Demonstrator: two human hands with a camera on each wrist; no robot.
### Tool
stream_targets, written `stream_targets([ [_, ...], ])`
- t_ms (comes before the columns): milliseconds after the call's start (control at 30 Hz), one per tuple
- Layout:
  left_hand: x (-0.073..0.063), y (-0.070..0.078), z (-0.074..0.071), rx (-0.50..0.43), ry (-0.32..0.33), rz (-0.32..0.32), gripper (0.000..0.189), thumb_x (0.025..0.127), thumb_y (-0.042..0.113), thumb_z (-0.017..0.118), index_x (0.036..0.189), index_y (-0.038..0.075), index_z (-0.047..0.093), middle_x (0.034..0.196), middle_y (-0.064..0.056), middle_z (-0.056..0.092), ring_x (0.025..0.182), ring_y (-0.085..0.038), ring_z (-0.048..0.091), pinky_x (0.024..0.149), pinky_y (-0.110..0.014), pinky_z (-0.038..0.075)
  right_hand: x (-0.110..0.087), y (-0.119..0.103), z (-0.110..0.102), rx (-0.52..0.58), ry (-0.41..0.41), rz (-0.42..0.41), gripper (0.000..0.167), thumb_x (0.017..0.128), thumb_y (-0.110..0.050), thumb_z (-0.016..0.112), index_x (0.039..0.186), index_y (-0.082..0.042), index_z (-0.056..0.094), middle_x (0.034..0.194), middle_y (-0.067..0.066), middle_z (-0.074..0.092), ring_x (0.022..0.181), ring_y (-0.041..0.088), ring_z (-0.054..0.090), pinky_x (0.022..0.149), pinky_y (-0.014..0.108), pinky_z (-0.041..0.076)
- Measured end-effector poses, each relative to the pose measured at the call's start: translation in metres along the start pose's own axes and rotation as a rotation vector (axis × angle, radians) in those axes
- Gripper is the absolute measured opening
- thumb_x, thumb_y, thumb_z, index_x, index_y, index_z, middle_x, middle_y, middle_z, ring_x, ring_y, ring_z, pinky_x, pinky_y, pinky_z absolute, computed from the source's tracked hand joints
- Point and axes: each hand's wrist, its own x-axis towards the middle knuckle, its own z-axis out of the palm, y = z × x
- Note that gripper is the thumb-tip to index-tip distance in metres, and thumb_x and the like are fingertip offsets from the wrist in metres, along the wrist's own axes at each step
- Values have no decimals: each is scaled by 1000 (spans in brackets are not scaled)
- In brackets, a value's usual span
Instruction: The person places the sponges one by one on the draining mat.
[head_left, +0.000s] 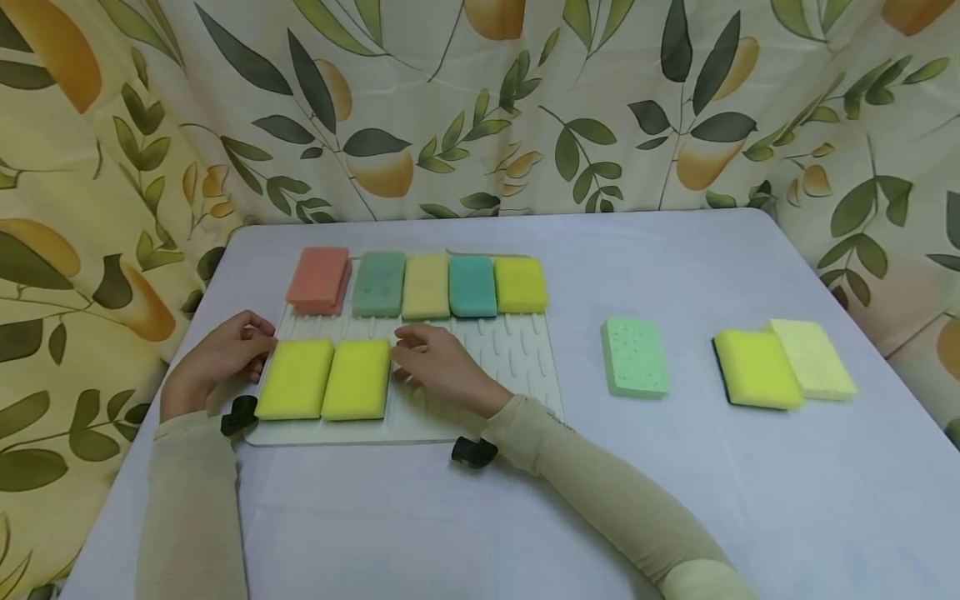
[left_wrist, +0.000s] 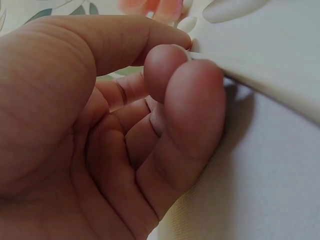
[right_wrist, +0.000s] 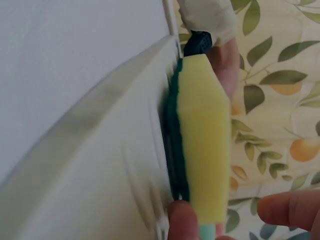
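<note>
Two yellow sponges, a left one [head_left: 295, 379] and a right one [head_left: 356, 379], lie side by side on the front left of a white ribbed tray [head_left: 517, 367]. My left hand [head_left: 228, 358] is at the tray's left edge, fingers curled. In the left wrist view, its thumb and fingertips [left_wrist: 197, 100] pinch the tray's thin rim. Just right of the right yellow sponge is my right hand [head_left: 446, 367], holding nothing. A dark green scrub layer shows under the yellow sponge [right_wrist: 207, 140] in the right wrist view, with one fingertip [right_wrist: 183, 220] by its near end and another finger apart.
Along the tray's back stand coral [head_left: 318, 279], grey-green [head_left: 378, 283], beige [head_left: 426, 286], teal [head_left: 472, 286] and yellow [head_left: 521, 284] sponges in a row. Right of the tray lie a light green sponge [head_left: 635, 358] and a yellow sponge [head_left: 757, 368] overlapping a pale yellow one [head_left: 821, 358].
</note>
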Motion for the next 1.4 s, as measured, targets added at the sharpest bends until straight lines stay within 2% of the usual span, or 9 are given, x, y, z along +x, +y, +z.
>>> stream_targets([
  [133,-1,0,-1,0,4,-3,34,111,16,53,133,-6,40,86,-6,55,68,-16,55,64,-30,53,-8,-9,-14,-12,-10,-12,49,110,-21,57,153,3,51,144,18,61,109,30,74,86,36,60],
  [267,0,0,0,-2,3,-5,35,111,16,53,134,-6,40,86,-6,54,68,-16,55,65,-30,53,-17,-20,-31,-11,10,-64,51,111,-22,58,155,1,50,147,20,59,113,31,72,90,38,60],
  [467,0,2,1,1,2,-4,34,111,16,53,134,-6,40,86,-6,54,68,-16,55,64,-30,53,-30,-36,-56,19,120,-208,45,110,-19,58,151,2,55,145,17,62,110,29,73,90,42,59],
  [600,0,3,4,-13,2,9,33,111,14,53,133,-7,40,83,-6,53,67,-16,55,64,-29,53,-37,-43,-71,48,187,-251,43,110,-17,58,148,1,58,139,14,65,109,32,73,89,45,59],
  [800,-4,0,6,-14,-4,5,32,110,13,52,132,-7,40,81,-6,52,66,-16,54,63,-29,52,-55,-35,-96,-16,259,-244,41,110,-18,59,148,-3,60,138,13,67,109,32,73,89,42,59],
  [933,-3,-2,3,3,1,29,32,110,12,50,132,-9,40,81,-6,52,66,-16,54,63,-29,52,-72,-28,-118,-96,312,-212,42,110,-17,58,149,-3,59,139,15,66,113,37,71,92,46,58],
  [1000,-3,-3,2,7,2,37,32,110,12,49,132,-9,40,81,-5,53,65,-16,54,62,-29,52,-82,-24,-129,-144,336,-186,43,110,-17,57,150,-3,58,140,16,65,112,35,71,94,48,57],
  [1167,-5,-2,1,9,2,39,32,110,11,49,132,-10,39,82,-6,53,65,-16,54,63,-30,53,-106,-15,-156,-245,388,-122,45,111,-21,55,153,-6,55,142,14,64,113,27,71,93,36,57],
  [1400,-5,-3,5,-10,0,44,32,110,11,49,132,-9,39,84,-6,53,67,-15,54,63,-30,53,-143,-2,-189,-323,398,-47,52,112,-26,56,160,-10,48,149,14,59,118,19,67,92,22,54],
])
